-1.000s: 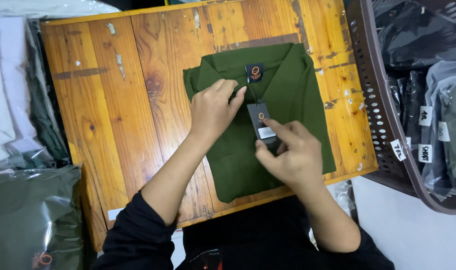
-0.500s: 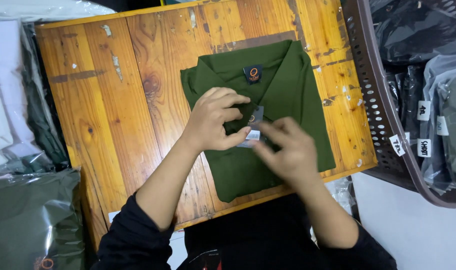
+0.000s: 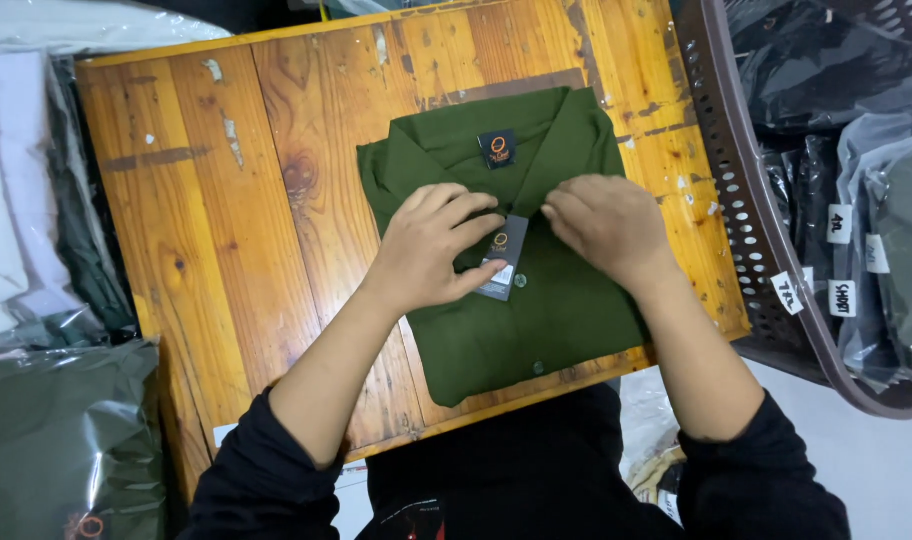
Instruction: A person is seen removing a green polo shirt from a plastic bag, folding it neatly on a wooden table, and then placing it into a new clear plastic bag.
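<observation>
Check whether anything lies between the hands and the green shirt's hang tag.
Nothing visible does. The left hand already touches the dark hang tag on the folded green shirt; the right hand rests on the shirt beside it.

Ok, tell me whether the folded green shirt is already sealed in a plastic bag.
No: the folded green shirt lies bare on the wooden table, with both hands resting on its cloth beside a dark hang tag.

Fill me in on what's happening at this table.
A person is working on a folded green shirt that lies on a wooden table. The left hand holds a dark hang tag at the shirt's front, and the right hand rests on the shirt by the collar. A basket of bagged clothes stands to the right.
</observation>
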